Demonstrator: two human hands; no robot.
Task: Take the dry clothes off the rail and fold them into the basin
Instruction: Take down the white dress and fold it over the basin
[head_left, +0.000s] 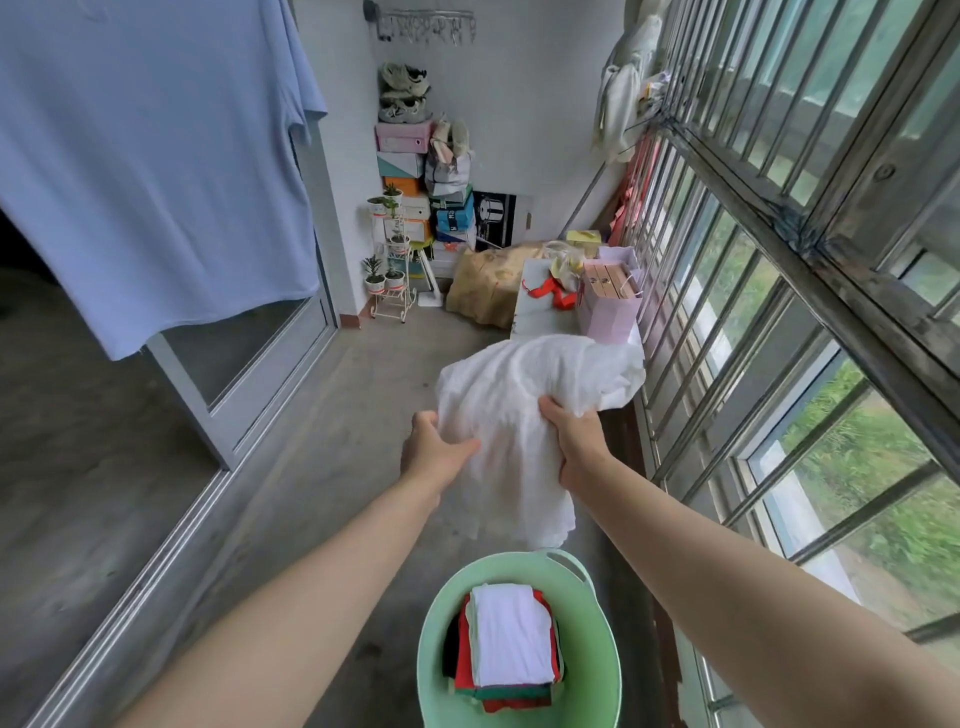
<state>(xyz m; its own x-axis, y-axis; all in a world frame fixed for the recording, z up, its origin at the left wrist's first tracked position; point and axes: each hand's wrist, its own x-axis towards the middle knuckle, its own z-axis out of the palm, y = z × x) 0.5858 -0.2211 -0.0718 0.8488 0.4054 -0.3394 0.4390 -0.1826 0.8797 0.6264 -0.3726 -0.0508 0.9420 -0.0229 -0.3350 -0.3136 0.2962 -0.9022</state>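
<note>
Green basin (519, 691) sitting on floor at frame bottom, folded stack (511, 644) inside. Above it, left hand (434, 454) and right hand (574, 441) both gripping bunched white garment (519, 395). Pale blue shirt (150, 171) hanging upper left; bare floor (322, 415) lying open between.

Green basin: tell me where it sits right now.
The green basin sits on the floor at bottom centre, between the forearms, directly below the white garment, holding a stack of folded clothes.

Thin matt white cloth garment (519, 415), finely textured and slightly sheer; smooth semi-gloss pale green plastic basin (436, 639) holding flat-folded matt cloth stack (511, 644); soft matt pale blue cloth T-shirt (150, 171); window bars (727, 291) – weathered dull grey metal – over a rough matt concrete floor (322, 415).
</note>
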